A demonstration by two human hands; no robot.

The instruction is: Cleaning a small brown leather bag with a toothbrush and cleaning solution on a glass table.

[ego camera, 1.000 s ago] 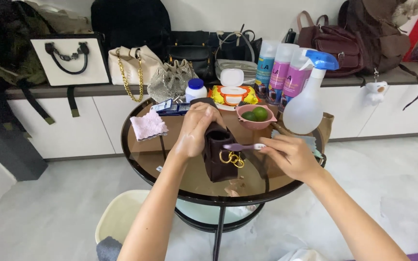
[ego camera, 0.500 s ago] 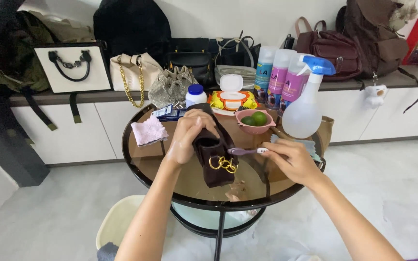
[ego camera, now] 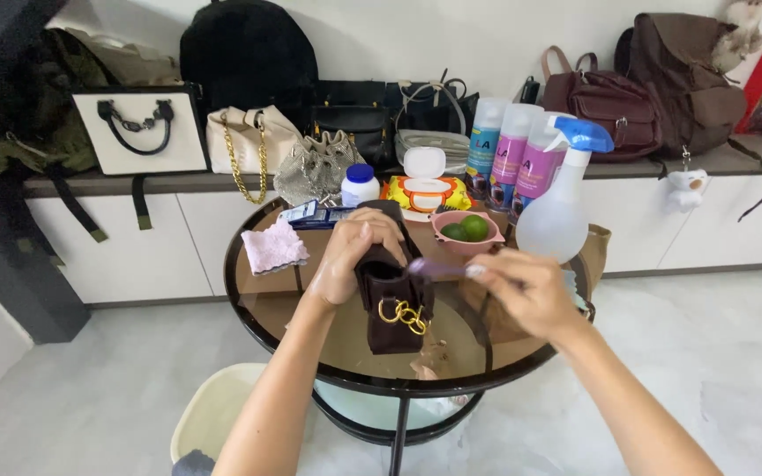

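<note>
Two hands over the round desk (ego camera: 257, 308): left hand (ego camera: 352, 251) clamped on dark purse (ego camera: 392, 295), right hand (ego camera: 522, 291) gripping purple toothbrush (ego camera: 438, 267) at its top edge, near rim free.

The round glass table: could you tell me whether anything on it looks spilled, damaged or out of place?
Nothing stands out. The left hand holds the dark brown bag upright, the right hand holds a purple toothbrush against it, and the bottles stand upright.

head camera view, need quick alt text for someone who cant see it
Over a round glass table, the left hand holds a small dark brown bag with a gold chain while the right hand holds a purple toothbrush against its top. Spray bottles, a pink bowl of limes and handbags sit behind.
</note>
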